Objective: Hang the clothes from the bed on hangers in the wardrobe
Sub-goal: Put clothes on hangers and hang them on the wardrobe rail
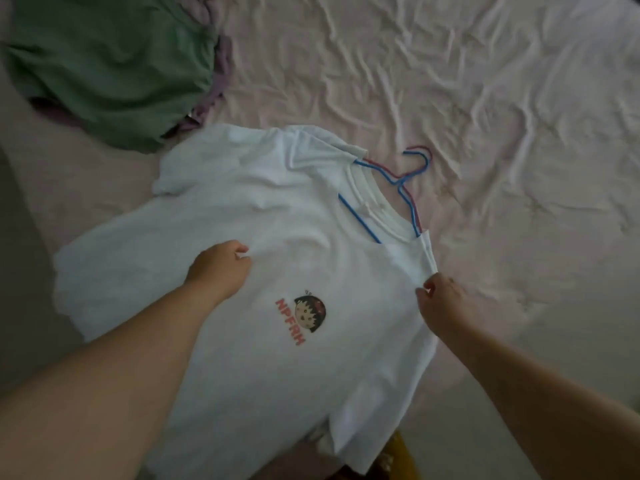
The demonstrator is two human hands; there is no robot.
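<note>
We find the white T-shirt (277,216) spread flat across the centre of the frame on the pink bedsheet (485,81), its cartoon print facing up. A blue hanger (401,183) sits in the neck opening, with a pink hanger (417,148) directly beneath it; both hooks lie on the sheet. Our left hand (218,268) pinches the chest fabric. Our right hand (441,299) pinches the shoulder edge. A green garment (110,64) lies over purple cloth (223,64) in the upper left.
</note>
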